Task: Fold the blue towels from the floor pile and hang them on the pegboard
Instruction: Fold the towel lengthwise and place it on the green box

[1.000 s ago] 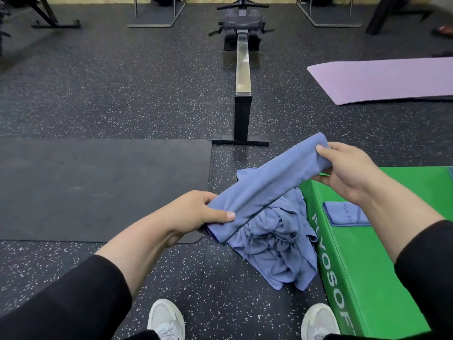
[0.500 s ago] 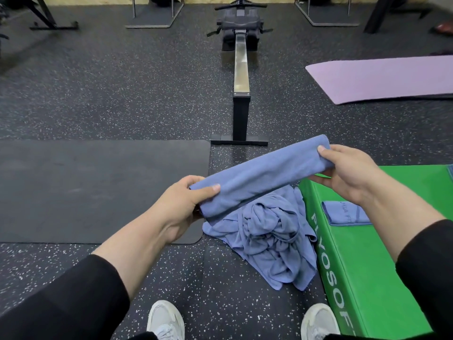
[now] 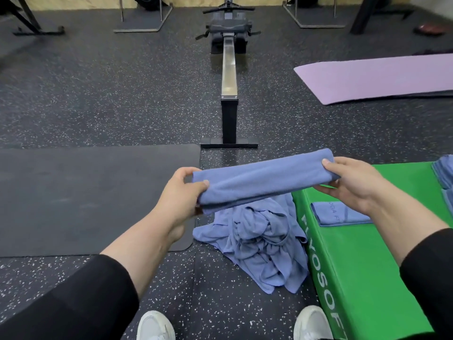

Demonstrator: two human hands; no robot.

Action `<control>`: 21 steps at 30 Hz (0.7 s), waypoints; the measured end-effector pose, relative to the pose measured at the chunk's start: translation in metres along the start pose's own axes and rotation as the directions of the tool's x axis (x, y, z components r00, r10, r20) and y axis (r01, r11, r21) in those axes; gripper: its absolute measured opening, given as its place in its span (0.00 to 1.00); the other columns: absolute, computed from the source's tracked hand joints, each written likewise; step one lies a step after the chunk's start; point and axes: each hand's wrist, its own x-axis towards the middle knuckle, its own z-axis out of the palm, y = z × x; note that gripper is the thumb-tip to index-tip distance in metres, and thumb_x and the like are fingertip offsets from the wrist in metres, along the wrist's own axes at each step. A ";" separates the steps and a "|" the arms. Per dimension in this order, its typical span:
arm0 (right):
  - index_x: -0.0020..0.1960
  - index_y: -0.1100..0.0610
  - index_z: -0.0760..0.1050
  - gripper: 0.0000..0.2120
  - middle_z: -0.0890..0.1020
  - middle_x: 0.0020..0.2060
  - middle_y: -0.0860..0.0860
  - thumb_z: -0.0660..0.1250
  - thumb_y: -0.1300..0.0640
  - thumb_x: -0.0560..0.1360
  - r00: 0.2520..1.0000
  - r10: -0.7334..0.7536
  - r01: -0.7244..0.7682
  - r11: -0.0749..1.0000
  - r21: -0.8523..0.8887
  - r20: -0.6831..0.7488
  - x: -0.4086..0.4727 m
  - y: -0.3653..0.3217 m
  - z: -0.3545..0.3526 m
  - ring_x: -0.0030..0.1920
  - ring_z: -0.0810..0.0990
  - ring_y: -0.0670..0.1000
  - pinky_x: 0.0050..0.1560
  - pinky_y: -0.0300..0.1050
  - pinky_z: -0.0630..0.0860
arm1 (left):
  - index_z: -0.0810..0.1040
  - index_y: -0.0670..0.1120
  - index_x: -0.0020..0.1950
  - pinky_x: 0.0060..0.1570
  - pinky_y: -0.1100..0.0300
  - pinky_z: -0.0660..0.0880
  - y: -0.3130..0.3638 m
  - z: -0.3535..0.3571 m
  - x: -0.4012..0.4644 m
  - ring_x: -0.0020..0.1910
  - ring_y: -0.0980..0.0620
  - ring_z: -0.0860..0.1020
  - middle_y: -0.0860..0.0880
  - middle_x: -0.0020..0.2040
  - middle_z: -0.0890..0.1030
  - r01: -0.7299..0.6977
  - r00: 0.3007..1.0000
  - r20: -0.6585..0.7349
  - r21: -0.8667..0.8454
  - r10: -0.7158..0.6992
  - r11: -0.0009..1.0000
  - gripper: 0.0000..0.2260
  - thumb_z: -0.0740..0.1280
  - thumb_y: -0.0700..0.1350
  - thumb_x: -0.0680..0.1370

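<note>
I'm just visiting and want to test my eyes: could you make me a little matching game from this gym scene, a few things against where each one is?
Things:
1. folded towel
2. towel pile
3. small folded towel
4. purple mat

Places:
A. on the green box
B. far right on the floor
C. held between both hands
D. on the floor beside the box

Pairs: 1-C, 2-D, 3-A, 4-B

Both hands [image 3: 180, 192] [image 3: 353, 185] grip a folded blue towel [image 3: 264, 179] over the pile [image 3: 259, 244].
</note>
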 end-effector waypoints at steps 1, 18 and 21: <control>0.50 0.59 0.78 0.06 0.84 0.47 0.57 0.63 0.61 0.83 1.000 0.011 -0.011 1.000 0.011 -0.006 0.003 0.000 -0.009 0.47 0.82 0.54 0.56 0.54 0.79 | 0.77 0.56 0.57 0.48 0.44 0.81 0.002 0.010 0.002 0.44 0.44 0.80 0.42 0.56 0.83 0.017 1.000 0.010 -0.044 -0.017 0.999 0.11 0.70 0.43 0.77; 0.52 0.66 0.77 0.05 0.78 0.49 0.61 0.67 0.63 0.80 0.870 0.023 -0.239 0.894 -0.380 -0.492 0.094 0.085 -0.278 0.49 0.77 0.57 0.57 0.60 0.81 | 0.72 0.51 0.66 0.42 0.54 0.69 -0.107 0.298 0.066 0.39 0.49 0.73 0.42 0.39 0.74 -0.030 0.957 0.283 0.288 -0.056 0.957 0.19 0.73 0.41 0.77; 0.55 0.61 0.77 0.06 0.80 0.51 0.60 0.68 0.60 0.80 0.852 0.005 -0.290 0.837 -0.465 -0.524 0.120 0.107 -0.296 0.49 0.77 0.57 0.57 0.61 0.80 | 0.70 0.51 0.64 0.40 0.55 0.68 -0.136 0.323 0.085 0.38 0.48 0.72 0.43 0.38 0.74 -0.006 0.962 0.256 0.355 -0.091 0.935 0.18 0.73 0.44 0.78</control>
